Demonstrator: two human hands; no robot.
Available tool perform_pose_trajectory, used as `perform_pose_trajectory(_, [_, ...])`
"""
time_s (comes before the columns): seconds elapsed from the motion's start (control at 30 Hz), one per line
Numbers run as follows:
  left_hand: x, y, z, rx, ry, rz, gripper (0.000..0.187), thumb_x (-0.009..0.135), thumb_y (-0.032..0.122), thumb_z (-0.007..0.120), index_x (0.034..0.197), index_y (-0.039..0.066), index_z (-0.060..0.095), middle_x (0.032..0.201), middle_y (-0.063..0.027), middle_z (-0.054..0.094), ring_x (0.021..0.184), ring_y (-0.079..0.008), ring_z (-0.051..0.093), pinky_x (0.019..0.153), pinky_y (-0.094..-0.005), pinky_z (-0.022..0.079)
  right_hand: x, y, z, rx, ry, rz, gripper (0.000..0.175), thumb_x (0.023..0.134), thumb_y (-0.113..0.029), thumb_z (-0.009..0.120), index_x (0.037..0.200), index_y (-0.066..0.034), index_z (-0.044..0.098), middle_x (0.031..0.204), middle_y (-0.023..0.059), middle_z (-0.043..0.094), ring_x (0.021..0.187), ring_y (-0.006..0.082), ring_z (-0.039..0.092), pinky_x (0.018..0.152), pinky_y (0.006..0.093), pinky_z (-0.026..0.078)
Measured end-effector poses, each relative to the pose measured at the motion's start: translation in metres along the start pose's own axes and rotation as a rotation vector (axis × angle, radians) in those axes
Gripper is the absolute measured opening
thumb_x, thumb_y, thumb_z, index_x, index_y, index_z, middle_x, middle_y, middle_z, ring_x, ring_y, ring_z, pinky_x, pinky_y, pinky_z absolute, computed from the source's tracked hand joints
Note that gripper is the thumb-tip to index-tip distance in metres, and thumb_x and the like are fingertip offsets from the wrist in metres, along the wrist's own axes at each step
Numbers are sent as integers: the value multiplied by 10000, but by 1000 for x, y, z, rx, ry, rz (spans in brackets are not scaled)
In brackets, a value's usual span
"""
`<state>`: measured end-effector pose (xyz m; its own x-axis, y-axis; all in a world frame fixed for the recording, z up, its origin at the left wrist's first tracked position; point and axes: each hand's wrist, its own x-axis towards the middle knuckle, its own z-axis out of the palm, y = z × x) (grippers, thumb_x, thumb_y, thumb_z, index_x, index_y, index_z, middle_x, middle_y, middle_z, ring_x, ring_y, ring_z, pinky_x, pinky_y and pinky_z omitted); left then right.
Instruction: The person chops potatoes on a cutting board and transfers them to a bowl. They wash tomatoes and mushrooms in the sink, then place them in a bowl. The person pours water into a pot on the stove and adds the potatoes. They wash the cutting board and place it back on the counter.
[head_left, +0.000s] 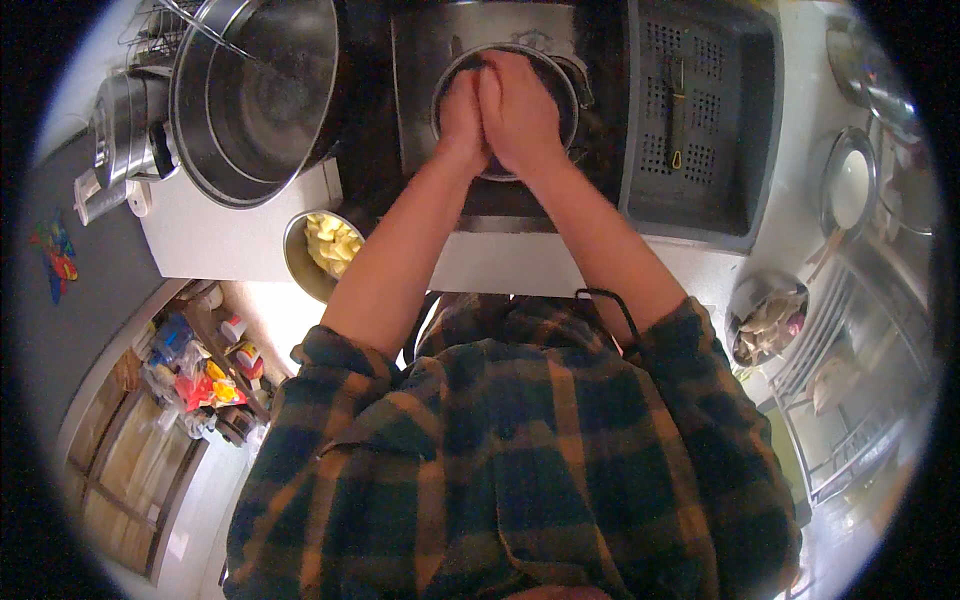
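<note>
My left hand (462, 124) and my right hand (517, 109) are pressed together over a round metal bowl (570, 139) in the dark sink area. Their fingers curl inward, and whatever may lie between the palms is hidden. The bowl's contents are mostly covered by the hands. Left of my forearms, a metal bowl (294, 270) holds pale yellow chunks (330, 241) by the counter's edge. To the right, a knife with a dark handle (676, 127) lies in a grey perforated basin.
A large metal pot (259, 180) stands at the upper left beside stacked metal cookware (124, 124). The grey basin (761, 150) borders the sink on the right. Farther right are a bowl of peelings or scraps (769, 319), a lid (849, 184) and a dish rack (832, 461).
</note>
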<state>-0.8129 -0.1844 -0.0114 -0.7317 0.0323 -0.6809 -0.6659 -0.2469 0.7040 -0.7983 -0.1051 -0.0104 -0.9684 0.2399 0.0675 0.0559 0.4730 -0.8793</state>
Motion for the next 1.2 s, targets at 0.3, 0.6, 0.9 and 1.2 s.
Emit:
perform_pose_trajectory(0.3, [12, 1, -10, 545, 90, 514, 322, 874, 279, 441, 911, 4, 604, 877, -120, 639, 783, -226, 591, 693, -366, 451, -4, -12, 5, 93, 6, 1, 323, 893, -201, 392, 1029, 17, 588, 1166, 216, 531, 1098, 357, 498, 919, 428, 420])
perform_pose_trajectory(0.6, [1, -5, -14, 777, -55, 760, 305, 872, 279, 502, 1066, 52, 569, 985, -108, 619, 907, -251, 582, 808, -357, 460, 35, 27, -3, 1030, -322, 1033, 303, 940, -276, 427, 1011, -25, 580, 935, 135, 628, 838, 218, 611, 744, 356, 495])
perform_pose_trajectory(0.9, [23, -29, -44, 25, 32, -250, 382, 867, 427, 557, 1140, 170, 488, 1047, -50, 581, 980, -179, 548, 723, -339, 507, 16, 74, 24, -54, -506, 475, 373, 873, -343, 524, 1134, -88, 603, 1114, 157, 605, 1062, 291, 573, 915, 394, 441])
perform_pose_trajectory(1.2, [31, -40, -68, 256, 253, -142, 462, 912, 504, 408, 1147, 111, 468, 1015, -126, 575, 767, -237, 624, 580, -332, 543, -20, 124, 71, -637, -704, -144, 544, 744, -196, 667, 1258, -187, 486, 1365, 110, 371, 1176, 370, 437, 881, 535, 441])
